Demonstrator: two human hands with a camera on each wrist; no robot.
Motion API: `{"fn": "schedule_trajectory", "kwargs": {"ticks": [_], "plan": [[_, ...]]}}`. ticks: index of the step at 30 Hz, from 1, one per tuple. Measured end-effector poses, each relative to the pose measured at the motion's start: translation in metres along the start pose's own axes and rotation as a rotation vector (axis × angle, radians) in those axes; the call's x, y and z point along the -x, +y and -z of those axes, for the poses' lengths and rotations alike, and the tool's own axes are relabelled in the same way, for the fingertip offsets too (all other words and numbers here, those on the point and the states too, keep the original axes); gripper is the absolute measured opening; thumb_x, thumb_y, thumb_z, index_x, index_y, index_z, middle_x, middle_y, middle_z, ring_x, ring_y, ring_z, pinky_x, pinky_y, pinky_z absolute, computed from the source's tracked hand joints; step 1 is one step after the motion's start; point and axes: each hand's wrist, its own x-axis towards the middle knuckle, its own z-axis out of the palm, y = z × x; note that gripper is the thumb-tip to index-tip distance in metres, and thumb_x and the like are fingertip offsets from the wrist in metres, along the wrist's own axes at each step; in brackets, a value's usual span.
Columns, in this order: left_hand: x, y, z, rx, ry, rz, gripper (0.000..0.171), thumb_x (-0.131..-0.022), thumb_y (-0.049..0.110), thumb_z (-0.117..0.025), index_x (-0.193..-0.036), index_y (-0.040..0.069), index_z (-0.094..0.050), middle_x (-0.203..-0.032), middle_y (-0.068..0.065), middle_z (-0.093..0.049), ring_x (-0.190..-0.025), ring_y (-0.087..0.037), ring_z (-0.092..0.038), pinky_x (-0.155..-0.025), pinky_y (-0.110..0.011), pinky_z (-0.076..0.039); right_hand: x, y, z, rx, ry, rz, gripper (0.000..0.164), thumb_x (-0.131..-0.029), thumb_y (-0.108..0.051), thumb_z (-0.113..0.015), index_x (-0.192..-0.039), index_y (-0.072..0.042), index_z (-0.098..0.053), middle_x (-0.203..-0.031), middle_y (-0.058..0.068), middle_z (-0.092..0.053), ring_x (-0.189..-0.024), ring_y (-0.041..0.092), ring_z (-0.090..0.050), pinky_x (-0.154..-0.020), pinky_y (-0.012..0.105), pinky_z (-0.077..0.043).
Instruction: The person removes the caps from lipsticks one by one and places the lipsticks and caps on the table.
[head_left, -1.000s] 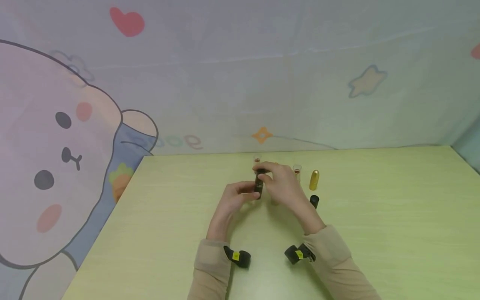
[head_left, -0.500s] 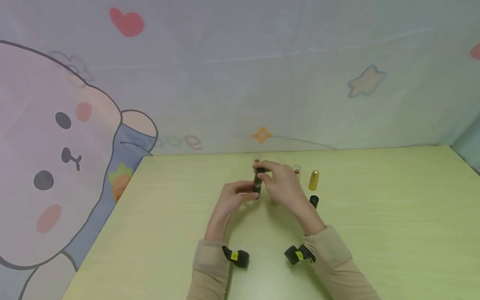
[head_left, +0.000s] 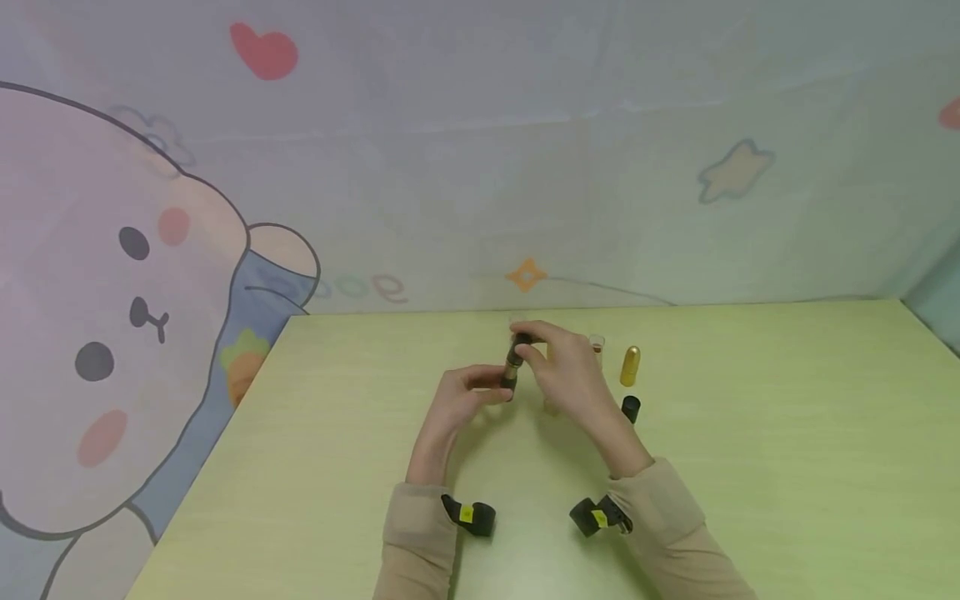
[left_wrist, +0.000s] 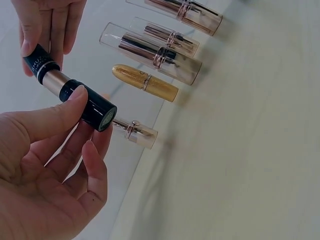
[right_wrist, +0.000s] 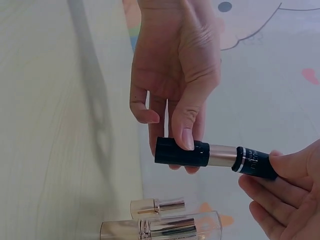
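Note:
A black lipstick (head_left: 513, 367) is held up above the table between both hands, tilted, with its top toward the right hand. My left hand (head_left: 463, 400) pinches the lower black part (left_wrist: 95, 111) between thumb and fingers. Its round end carries a small label. My right hand (head_left: 564, 367) grips the upper black part (right_wrist: 256, 163), which has pale lettering and a silver ring. Between the two black parts shows a gold inner tube (right_wrist: 222, 155). The right hand hides some of the things behind it in the head view.
Beyond the hands stand a gold bullet-shaped lipstick (head_left: 630, 366) and several clear-capped lipsticks (left_wrist: 155, 54), one partly behind the right hand. A black-topped tube (head_left: 631, 407) is beside the right forearm. A printed cloth (head_left: 450, 183) hangs behind the table's far edge.
The black lipstick's two parts have drawn further apart, and more of the gold inner tube shows. It leans more, its lower end shifted slightly left with the left hand.

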Motion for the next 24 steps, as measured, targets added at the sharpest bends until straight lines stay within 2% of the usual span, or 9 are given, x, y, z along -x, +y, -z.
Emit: {"fn": "schedule_trajectory", "kwargs": {"ticks": [2, 3, 5, 7, 9, 10, 14, 24], "plan": [[0.001, 0.001, 0.001, 0.017, 0.003, 0.0, 0.033, -0.081, 0.008, -0.074, -0.113, 0.005, -0.07, -0.115, -0.011, -0.07, -0.12, -0.028, -0.055, -0.107, -0.061, -0.031, 0.0, 0.0, 0.0, -0.02, 0.016, 0.008, 0.032, -0.093, -0.012, -0.062, -0.124, -0.008, -0.063, -0.116, 0.01, -0.07, -0.065, 0.02, -0.052, -0.086, 0.039, -0.047], [0.001, 0.001, 0.002, 0.022, 0.007, -0.001, 0.033, -0.081, 0.008, -0.074, -0.113, 0.005, -0.07, -0.116, -0.012, -0.07, -0.121, -0.028, -0.055, -0.107, -0.06, -0.032, 0.001, 0.001, -0.001, -0.028, 0.025, 0.013, 0.032, -0.093, -0.012, -0.062, -0.124, -0.008, -0.063, -0.117, 0.01, -0.069, -0.072, 0.02, -0.058, -0.09, 0.041, -0.048], [0.001, 0.001, 0.004, 0.022, 0.017, -0.003, 0.032, -0.081, 0.007, -0.074, -0.112, 0.005, -0.07, -0.115, -0.011, -0.07, -0.121, -0.027, -0.055, -0.107, -0.058, -0.033, 0.001, 0.001, -0.001, -0.042, 0.04, 0.017, 0.032, -0.093, -0.013, -0.061, -0.125, -0.009, -0.062, -0.119, 0.009, -0.069, -0.065, 0.02, -0.051, -0.083, 0.039, -0.047], [0.001, 0.002, 0.005, 0.017, 0.032, 0.0, 0.032, -0.08, 0.007, -0.074, -0.112, 0.006, -0.07, -0.114, -0.011, -0.071, -0.12, -0.026, -0.056, -0.107, -0.056, -0.034, 0.001, 0.0, -0.001, -0.057, 0.058, 0.021, 0.032, -0.094, -0.013, -0.061, -0.125, -0.009, -0.062, -0.119, 0.009, -0.068, -0.07, 0.022, -0.054, -0.081, 0.038, -0.045], [0.001, 0.002, 0.007, 0.007, 0.047, -0.003, 0.032, -0.08, 0.007, -0.075, -0.111, 0.007, -0.071, -0.113, -0.01, -0.071, -0.119, -0.026, -0.057, -0.107, -0.054, -0.035, 0.001, 0.0, -0.002, -0.067, 0.079, 0.026, 0.031, -0.093, -0.013, -0.062, -0.124, -0.009, -0.063, -0.119, 0.009, -0.068, -0.091, 0.025, -0.063, -0.082, 0.039, -0.046], [0.001, 0.002, 0.008, 0.004, 0.056, -0.001, 0.032, -0.08, 0.007, -0.075, -0.111, 0.007, -0.071, -0.112, -0.01, -0.071, -0.119, -0.025, -0.057, -0.107, -0.053, -0.036, 0.001, -0.001, -0.002, -0.07, 0.089, 0.03, 0.032, -0.093, -0.012, -0.062, -0.124, -0.009, -0.063, -0.118, 0.01, -0.069, -0.091, 0.026, -0.063, -0.082, 0.039, -0.046], [0.002, 0.001, 0.014, -0.002, 0.087, 0.003, 0.032, -0.08, 0.008, -0.075, -0.112, 0.009, -0.071, -0.111, -0.01, -0.072, -0.119, -0.025, -0.057, -0.106, -0.051, -0.036, 0.0, -0.002, -0.007, -0.083, 0.121, 0.043, 0.031, -0.092, -0.012, -0.064, -0.122, -0.008, -0.064, -0.115, 0.011, -0.07, -0.118, 0.028, -0.06, -0.098, 0.046, -0.047], [0.006, 0.001, 0.038, 0.0, 0.208, 0.014, 0.034, -0.079, 0.01, -0.076, -0.112, 0.012, -0.072, -0.111, -0.009, -0.072, -0.119, -0.023, -0.059, -0.104, -0.045, -0.039, -0.003, -0.005, -0.02, -0.145, 0.123, 0.056, 0.031, -0.09, -0.01, -0.065, -0.121, -0.006, -0.064, -0.116, 0.012, -0.069, -0.118, 0.03, -0.06, -0.103, 0.047, -0.045]]}}
